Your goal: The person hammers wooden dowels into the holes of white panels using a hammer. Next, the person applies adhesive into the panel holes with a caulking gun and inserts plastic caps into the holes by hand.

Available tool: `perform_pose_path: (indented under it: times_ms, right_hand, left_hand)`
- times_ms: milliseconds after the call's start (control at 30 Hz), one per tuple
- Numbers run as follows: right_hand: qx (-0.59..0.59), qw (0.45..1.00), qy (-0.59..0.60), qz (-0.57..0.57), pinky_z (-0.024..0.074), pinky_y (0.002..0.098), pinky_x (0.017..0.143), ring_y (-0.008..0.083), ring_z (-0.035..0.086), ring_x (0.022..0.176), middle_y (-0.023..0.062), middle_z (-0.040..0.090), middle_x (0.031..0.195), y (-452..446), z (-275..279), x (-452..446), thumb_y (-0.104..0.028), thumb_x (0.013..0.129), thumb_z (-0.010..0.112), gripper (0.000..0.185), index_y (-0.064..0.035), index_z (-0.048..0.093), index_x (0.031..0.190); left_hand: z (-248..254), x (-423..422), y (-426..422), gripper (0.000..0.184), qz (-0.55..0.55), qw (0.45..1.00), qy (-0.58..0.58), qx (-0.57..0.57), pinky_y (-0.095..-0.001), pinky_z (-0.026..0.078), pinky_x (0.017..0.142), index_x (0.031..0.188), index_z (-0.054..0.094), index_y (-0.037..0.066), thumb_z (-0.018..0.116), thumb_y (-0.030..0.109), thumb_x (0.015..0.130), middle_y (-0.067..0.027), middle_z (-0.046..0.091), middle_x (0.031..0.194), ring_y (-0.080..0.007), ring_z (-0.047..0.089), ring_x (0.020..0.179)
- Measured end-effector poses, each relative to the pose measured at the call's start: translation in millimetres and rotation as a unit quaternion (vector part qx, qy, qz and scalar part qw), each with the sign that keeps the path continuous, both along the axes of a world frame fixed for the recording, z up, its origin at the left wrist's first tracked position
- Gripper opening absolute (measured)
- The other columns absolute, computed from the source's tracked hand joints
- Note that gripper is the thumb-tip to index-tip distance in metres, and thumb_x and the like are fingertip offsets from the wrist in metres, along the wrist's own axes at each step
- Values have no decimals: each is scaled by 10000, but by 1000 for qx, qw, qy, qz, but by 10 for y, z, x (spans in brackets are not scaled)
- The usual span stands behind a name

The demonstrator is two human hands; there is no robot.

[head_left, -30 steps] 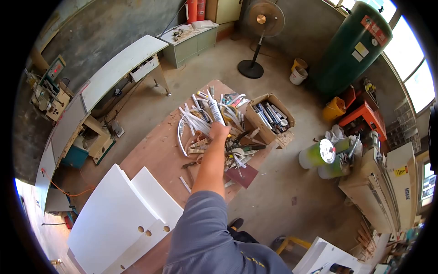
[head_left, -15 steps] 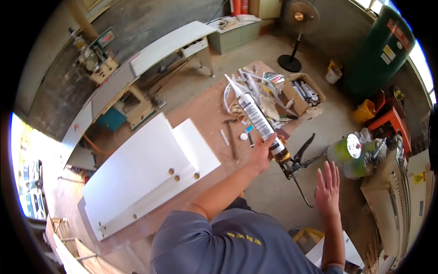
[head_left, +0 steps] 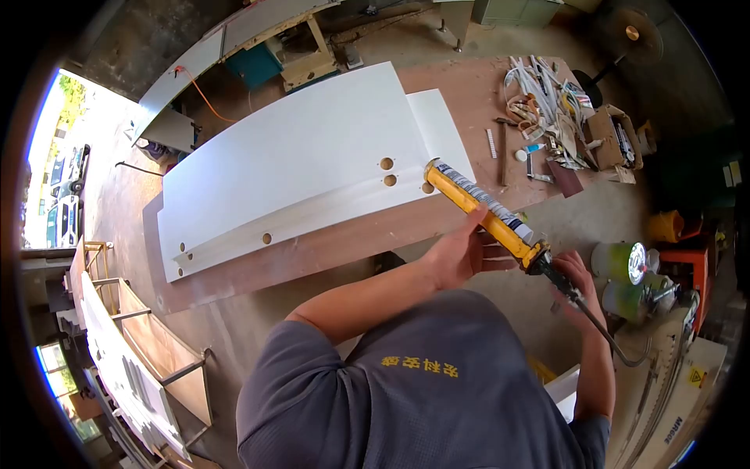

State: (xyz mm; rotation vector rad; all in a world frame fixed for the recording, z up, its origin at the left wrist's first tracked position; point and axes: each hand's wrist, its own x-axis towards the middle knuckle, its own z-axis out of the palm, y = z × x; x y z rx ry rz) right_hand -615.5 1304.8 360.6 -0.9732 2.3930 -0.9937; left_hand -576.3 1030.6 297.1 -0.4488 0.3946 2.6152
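A caulking gun (head_left: 455, 194) with a yellow barrel and a printed cartridge in it slants in front of my chest, its front end towards the white panel. My left hand (head_left: 455, 259) supports the barrel from below, thumb against its side and fingers under it. At the rear, my right hand (head_left: 576, 285) is around the handle and trigger area, partly hidden by the gun; a bent rod extends past it. Beyond the gun lies the large white panel (head_left: 297, 148), with several round holes along its near side.
The panel rests on a brown work table (head_left: 367, 248). At its right end are a hammer (head_left: 503, 152), a heap of tools and strips (head_left: 547, 102), and a cardboard box (head_left: 613, 141) of tubes. Paint cans (head_left: 619, 262) stand on the floor at right.
My view has swung left. The gun has turned, its yellow barrel side now showing and its nozzle no longer visible. My right hand, previously open and apart, has come to the gun's handle.
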Motion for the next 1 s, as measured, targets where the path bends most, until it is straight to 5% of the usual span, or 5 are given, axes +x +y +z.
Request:
perform_pose_path:
  times_ms: [200, 500, 700, 800, 1000]
  right_hand:
    - [-135, 920, -315, -187, 471, 350, 869, 174, 590, 954, 81, 626, 979, -879, -171, 808, -106, 935, 562, 288, -23, 525, 1209]
    - [-247, 850, -273, -377, 491, 402, 835, 235, 589, 827, 127, 589, 897, -1671, 16, 1326, -85, 918, 476, 266, -9, 497, 1171]
    - [-383, 748, -287, -460, 504, 446, 937, 302, 545, 1203, 147, 544, 1318, -1545, 234, 1354, -412, 1028, 445, 564, -58, 361, 1460]
    - [-418, 686, -296, -517, 547, 436, 857, 298, 575, 1174, 129, 562, 1304, -1590, 215, 1288, -408, 1038, 417, 556, -75, 348, 1478]
    - [-438, 579, -342, -596, 599, 527, 662, 364, 704, 853, 108, 627, 1250, -1475, -322, 1081, -224, 959, 397, 584, -143, 261, 1521]
  left_hand:
    - [-858, -85, -1095, 505, 87, 995, -33, -36, -422, 564, 941, 1167, 555, 22, 555, 493, 985, -144, 669, 1090, -255, 688, 1014]
    - [-1169, -145, -1693, 291, -141, 973, 98, -151, -352, 549, 890, 1139, 625, 15, 520, 267, 1039, -114, 697, 1080, -226, 688, 1010]
    - [-1539, 101, -2815, 231, 130, 646, 148, -738, -366, 487, 959, 1121, 660, 5, 599, 11, 898, -146, 691, 1113, -290, 647, 1080]
    - [-1854, 218, -3570, 367, 159, 457, 126, -866, -448, 386, 1099, 1270, 568, -8, 582, 30, 906, -178, 572, 1345, -364, 492, 1307]
    - [-2094, 365, -3905, 445, 3, 323, 111, -940, -562, 212, 1174, 1371, 500, 22, 548, 201, 967, -173, 431, 1507, -381, 350, 1423]
